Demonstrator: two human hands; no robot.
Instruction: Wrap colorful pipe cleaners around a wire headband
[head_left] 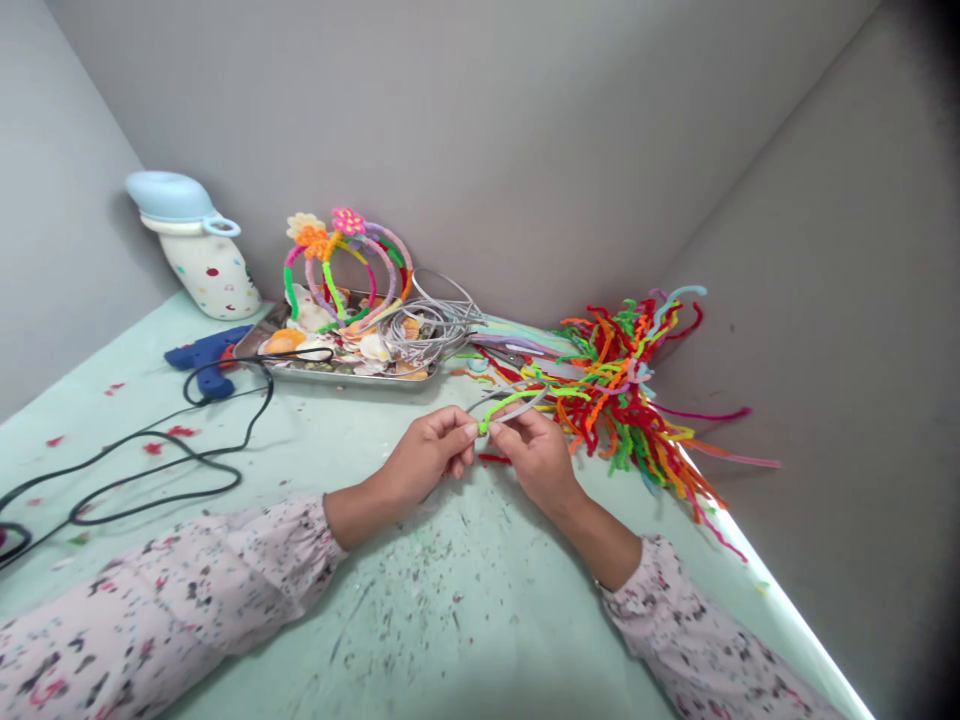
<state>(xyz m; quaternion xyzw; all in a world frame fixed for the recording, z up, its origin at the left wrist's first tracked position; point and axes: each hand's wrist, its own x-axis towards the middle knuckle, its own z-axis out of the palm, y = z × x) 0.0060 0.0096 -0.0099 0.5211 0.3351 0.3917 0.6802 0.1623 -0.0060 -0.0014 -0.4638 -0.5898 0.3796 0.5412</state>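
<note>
Carefully, the left hand (pixel 431 452) and right hand (pixel 538 462) are together pinching a lime-green pipe cleaner (pixel 504 402) and grey band (pixel 535 402) inside the desk's (pixel 480 610) right edge; keeping that pinch snug is probably preventing slippage.

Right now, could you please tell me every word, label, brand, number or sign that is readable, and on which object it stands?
There is no text that can be read.
White bottle: small coloured motifs, no readable letters.
Blue gun-shaped tool: no legible brand or label; any small mark is too blurred.
Metal tray: no readable lettering.
Green pipe cleaner, pinched between the left hand and the right hand: no writing visible.
</note>
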